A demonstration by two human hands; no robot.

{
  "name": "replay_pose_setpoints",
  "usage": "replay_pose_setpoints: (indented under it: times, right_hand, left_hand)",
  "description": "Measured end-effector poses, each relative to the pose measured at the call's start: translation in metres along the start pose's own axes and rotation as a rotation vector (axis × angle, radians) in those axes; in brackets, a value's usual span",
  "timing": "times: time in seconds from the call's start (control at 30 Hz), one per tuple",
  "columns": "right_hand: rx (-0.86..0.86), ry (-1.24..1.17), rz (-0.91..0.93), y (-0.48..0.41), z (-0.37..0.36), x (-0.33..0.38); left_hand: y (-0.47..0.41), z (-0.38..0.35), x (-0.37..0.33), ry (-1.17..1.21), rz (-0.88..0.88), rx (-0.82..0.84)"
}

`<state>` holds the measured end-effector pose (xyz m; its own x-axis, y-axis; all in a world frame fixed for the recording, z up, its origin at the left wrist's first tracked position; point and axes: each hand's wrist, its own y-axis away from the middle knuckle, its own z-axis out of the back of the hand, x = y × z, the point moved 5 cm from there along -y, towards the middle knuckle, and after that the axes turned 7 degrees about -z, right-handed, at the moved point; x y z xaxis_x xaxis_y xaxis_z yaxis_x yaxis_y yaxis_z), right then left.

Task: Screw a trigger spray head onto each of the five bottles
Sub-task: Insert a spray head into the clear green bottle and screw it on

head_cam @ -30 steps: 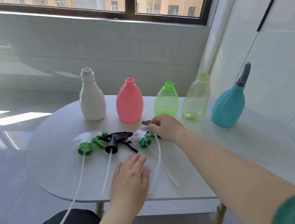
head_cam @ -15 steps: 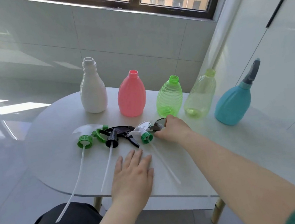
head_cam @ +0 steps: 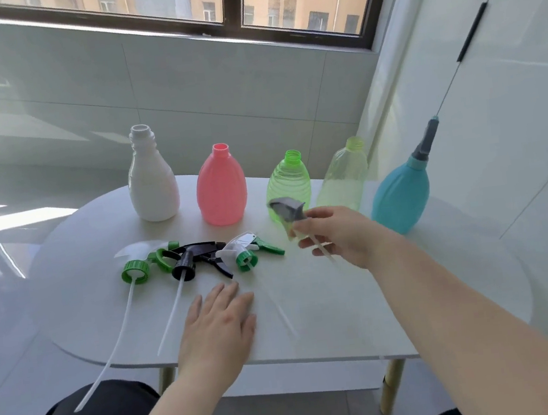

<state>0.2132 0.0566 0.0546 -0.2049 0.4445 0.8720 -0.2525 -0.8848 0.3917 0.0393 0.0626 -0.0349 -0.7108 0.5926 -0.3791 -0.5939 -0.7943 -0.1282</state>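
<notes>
Fingers of my right hand (head_cam: pixel 342 237) are curled and clamped on the grey plastic trigger spray head (head_cam: pixel 287 209). I hold it clear of the oval white table (head_cam: pixel 431 291), just in front of the green ribbed translucent bottle (head_cam: pixel 289 184). Its pale dip tube runs down through my grip (too blurred for me to say where it ends).

My left hand (head_cam: pixel 218 324) lies flat and palm down near the table's six o'clock edge, fingers straight and close together, holding nothing.

The bottles stand upright in a row across the far side of the table. The tall white opaque plastic bottle (head_cam: pixel 152 184) is at about ten o'clock and the pink oval plastic bottle (head_cam: pixel 222 189) at eleven. The green ribbed one is at twelve and the pale yellow-green clear bottle (head_cam: pixel 345 178) at one. These four have bare, open necks. The blue rounded plastic bottle (head_cam: pixel 400 192) at two o'clock has a grey top standing on its neck.

Three more heads lie in a touching cluster at twelve o'clock from my left hand, between it and the bottles. On the nine o'clock side is the clear spray head with a green collar (head_cam: pixel 135 271), in the middle the black spray head (head_cam: pixel 199 256), and on the three o'clock side the white spray head with a green collar and green trigger (head_cam: pixel 245 255). Their white tubes trail toward six and seven o'clock, and the clear head's tube reaches past the table edge.
</notes>
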Motion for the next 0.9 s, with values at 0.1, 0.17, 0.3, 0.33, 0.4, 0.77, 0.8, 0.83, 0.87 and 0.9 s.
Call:
replay_pose_setpoints:
  times: [0.1,0.17,0.3,0.33,0.4,0.77,0.8,0.83,0.87,0.9]
  right_hand:
    - [0.008,-0.364,0.054,0.017,0.032,-0.006]
    - [-0.045,-0.534,0.059,0.025,0.058,-0.017]
    - [-0.170,-0.844,0.074,0.029,0.098,-0.051]
    - [-0.188,-0.918,0.068,0.029,0.104,-0.061]
    - [-0.218,-0.992,0.049,0.026,0.112,-0.078]
    - [-0.338,-1.025,0.218,0.017,0.168,-0.101]
    - [-0.365,-1.014,0.224,0.019,0.172,-0.105]
    - [-0.384,-1.006,0.228,0.021,0.176,-0.110]
    - [-0.393,-1.007,0.235,0.022,0.178,-0.114]
    - [-0.395,-1.017,0.246,0.024,0.181,-0.117]
  left_hand:
    - [0.000,0.004,-0.001,0.047,0.010,0.009]
    - [-0.002,0.011,-0.007,0.118,0.013,-0.029]
    - [-0.021,0.032,-0.032,0.301,-0.022,-0.139]
    - [-0.030,0.038,-0.043,0.337,-0.056,-0.170]
    - [-0.051,0.048,-0.066,0.415,-0.105,-0.222]
    - [-0.183,0.024,-0.166,0.342,-0.181,-0.209]
    - [-0.189,0.022,-0.169,0.363,-0.156,-0.224]
    - [-0.194,0.019,-0.170,0.395,-0.126,-0.232]
    - [-0.198,0.017,-0.170,0.424,-0.104,-0.237]
    - [-0.201,0.016,-0.170,0.443,-0.092,-0.246]
